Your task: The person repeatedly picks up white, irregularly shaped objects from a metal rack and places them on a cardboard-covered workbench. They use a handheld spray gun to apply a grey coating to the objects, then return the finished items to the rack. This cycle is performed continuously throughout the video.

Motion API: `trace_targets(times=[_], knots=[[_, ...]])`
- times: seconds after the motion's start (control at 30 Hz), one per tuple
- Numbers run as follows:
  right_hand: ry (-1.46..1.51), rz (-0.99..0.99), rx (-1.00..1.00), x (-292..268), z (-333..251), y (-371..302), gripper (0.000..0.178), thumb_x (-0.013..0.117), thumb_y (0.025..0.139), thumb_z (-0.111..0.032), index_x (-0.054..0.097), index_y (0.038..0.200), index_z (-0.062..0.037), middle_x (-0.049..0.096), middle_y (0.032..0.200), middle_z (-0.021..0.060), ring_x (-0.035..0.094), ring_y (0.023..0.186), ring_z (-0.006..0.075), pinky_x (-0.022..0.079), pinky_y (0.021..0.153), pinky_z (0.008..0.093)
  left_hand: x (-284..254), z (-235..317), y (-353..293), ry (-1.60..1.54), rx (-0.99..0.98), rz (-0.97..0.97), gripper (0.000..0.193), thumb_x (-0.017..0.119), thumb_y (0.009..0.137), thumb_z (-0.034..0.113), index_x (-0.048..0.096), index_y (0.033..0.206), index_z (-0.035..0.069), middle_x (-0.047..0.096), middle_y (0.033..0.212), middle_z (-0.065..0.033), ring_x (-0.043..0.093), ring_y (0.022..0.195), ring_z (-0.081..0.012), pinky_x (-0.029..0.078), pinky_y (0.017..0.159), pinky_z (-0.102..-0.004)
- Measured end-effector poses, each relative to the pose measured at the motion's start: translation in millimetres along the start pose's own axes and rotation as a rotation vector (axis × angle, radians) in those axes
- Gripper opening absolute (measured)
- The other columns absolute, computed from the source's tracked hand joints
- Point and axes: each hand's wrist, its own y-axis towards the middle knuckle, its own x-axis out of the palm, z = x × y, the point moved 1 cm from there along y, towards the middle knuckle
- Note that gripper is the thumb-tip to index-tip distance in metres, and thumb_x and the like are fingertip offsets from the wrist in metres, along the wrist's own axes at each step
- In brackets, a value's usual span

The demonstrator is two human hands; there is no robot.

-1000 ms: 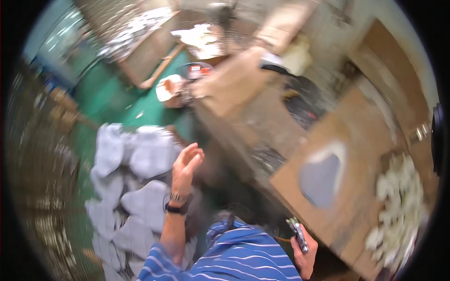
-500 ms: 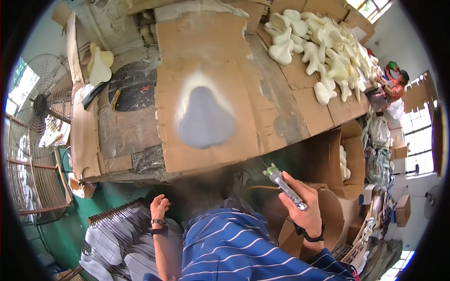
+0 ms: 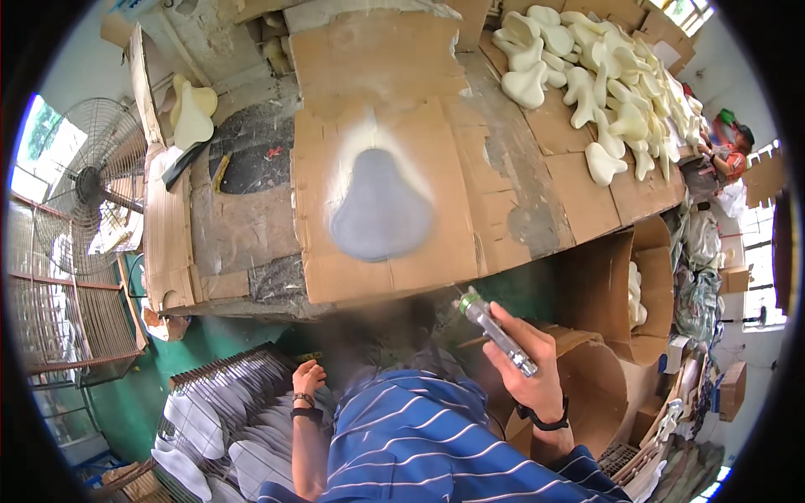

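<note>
My right hand (image 3: 532,373) is wrapped round a silver spray gun (image 3: 496,332) with a green collar, held in front of the table's near edge. On the cardboard lies a grey, smooth, saddle-shaped foam pad (image 3: 381,210), its narrow end pointing away from me and a pale powdery halo around it. The gun's tip is to the right of the pad and nearer to me, apart from it. Low at my left side, my left hand (image 3: 309,379) has its fingers curled in with nothing visible in them. It is beside a wire rack (image 3: 268,356) of grey pads.
Cream foam pieces (image 3: 587,75) are heaped at the table's far right. Two more cream pieces (image 3: 194,116) lean at the far left, near a large fan (image 3: 88,184). Open cardboard boxes (image 3: 616,289) stand on the right. A person in red (image 3: 731,158) is beyond the heap.
The whole view has shifted a little to the right. My right hand has moved slightly left with the spray gun. The grey pad stays in place on the cardboard.
</note>
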Motion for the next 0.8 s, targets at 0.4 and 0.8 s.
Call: trace_targets(times=[0.4,0.8], knots=[[-0.076,0.115,0.123,-20.3,10.5,-16.6,0.049,0.073,0.084,0.003,0.062,0.133,0.0026,0.067,0.086,0.014,0.062,0.069,0.0231,0.05,0.064,0.0324,3.7,-25.4,16.5,-0.033,-0.08,-0.039,0.036,0.067,0.093,0.014,0.061,0.126,0.001,0.071,0.091,-0.0091,0.07,0.073,-0.0195,0.054,0.056,-0.0317],[-0.046,0.173,0.047,-11.3,-15.6,-7.8,0.054,0.075,0.083,0.004,0.061,0.135,0.001,0.067,0.089,0.0146,0.063,0.072,0.0223,0.051,0.067,0.0312,2.1,-28.8,27.5,0.037,-0.155,-0.064,0.03,0.064,0.093,0.008,0.064,0.122,0.001,0.071,0.09,-0.0118,0.071,0.07,-0.0218,0.053,0.051,-0.0324]])
